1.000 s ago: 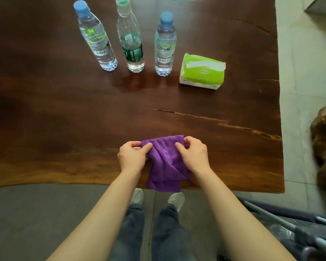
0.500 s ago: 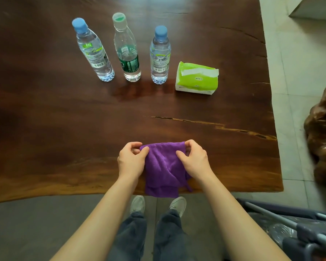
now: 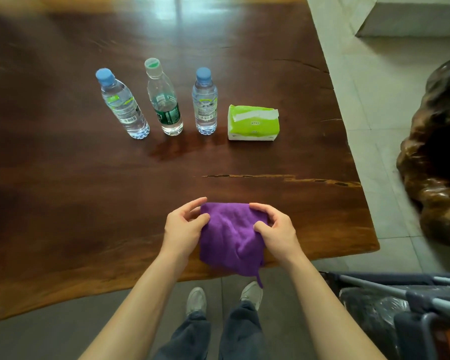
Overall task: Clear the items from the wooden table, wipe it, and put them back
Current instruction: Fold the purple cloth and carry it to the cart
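Note:
A purple cloth lies folded at the near edge of the dark wooden table, its lower corner hanging over the edge. My left hand pinches its left side and my right hand pinches its right side. Farther back stand three water bottles in a row: a blue-capped bottle on the left, a green-labelled bottle in the middle and another blue-capped bottle on the right. To their right lies a green tissue pack.
A long crack runs across the tabletop ahead of the cloth. Tiled floor lies to the right, with a large knobbly wooden stump. A folded cart with metal tubes stands at the lower right beside my legs.
The view has tilted up, so the bottles and tissue pack sit lower in the frame. Both hands still hold the cloth, which now lies flatter and wider on the table.

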A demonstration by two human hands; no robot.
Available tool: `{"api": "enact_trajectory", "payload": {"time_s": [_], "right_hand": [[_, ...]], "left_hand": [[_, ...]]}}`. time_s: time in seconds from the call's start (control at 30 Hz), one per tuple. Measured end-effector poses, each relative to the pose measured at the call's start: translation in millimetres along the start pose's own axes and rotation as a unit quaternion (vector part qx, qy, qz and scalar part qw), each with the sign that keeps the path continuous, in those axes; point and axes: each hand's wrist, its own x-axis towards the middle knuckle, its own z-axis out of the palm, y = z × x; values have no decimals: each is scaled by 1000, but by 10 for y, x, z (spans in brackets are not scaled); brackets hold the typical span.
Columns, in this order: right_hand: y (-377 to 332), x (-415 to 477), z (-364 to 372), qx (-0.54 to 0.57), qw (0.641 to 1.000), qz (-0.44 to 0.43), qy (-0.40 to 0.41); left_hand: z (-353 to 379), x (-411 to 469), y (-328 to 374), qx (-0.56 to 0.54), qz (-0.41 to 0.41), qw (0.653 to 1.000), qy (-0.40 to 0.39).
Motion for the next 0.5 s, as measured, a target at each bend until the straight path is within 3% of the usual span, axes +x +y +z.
{"api": "enact_trajectory", "payload": {"time_s": [0.3,0.5], "right_hand": [[-57,-557,-293,80,992,-36,90],[-72,-1069,-678,152,969,-79,179]], "left_hand": [[154,-260,349,64,106,988,-90],[535,-535,696,98,201,961,-165]]}}
